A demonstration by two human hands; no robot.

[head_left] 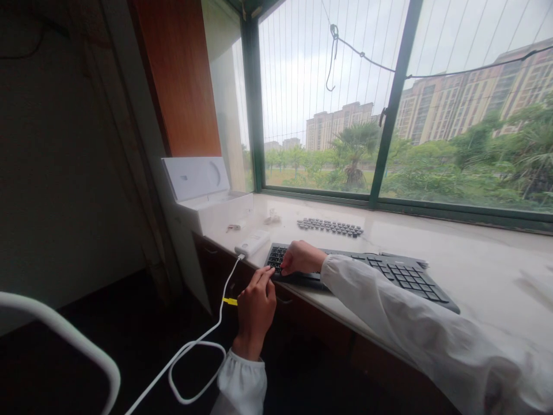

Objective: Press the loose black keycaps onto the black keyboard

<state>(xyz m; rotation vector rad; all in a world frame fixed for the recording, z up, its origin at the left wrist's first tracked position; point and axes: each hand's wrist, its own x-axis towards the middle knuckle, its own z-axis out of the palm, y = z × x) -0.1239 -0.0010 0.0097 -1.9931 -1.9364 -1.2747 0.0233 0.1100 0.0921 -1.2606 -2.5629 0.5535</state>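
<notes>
A black keyboard [401, 274] lies along the front edge of the countertop, partly hidden under my right forearm. Its left end shows bare key positions without caps. My right hand [300, 257] is over that end, with its fingers curled and pinched down against it; what they hold, if anything, is hidden. My left hand [258, 300] reaches up from below the edge, fingertips touching the keyboard's left corner. From behind that hand sticks out the end of a yellow object [230, 301], which it appears to grip. Loose dark keycaps [330, 226] lie in rows behind the keyboard.
A white power bank [253, 243] with a white cable [222, 305] hanging from it sits left of the keyboard. Behind it are an open white box [222, 208] and small pale items [272, 217]. The windowsill [319, 199] borders the marble-like countertop [484, 259].
</notes>
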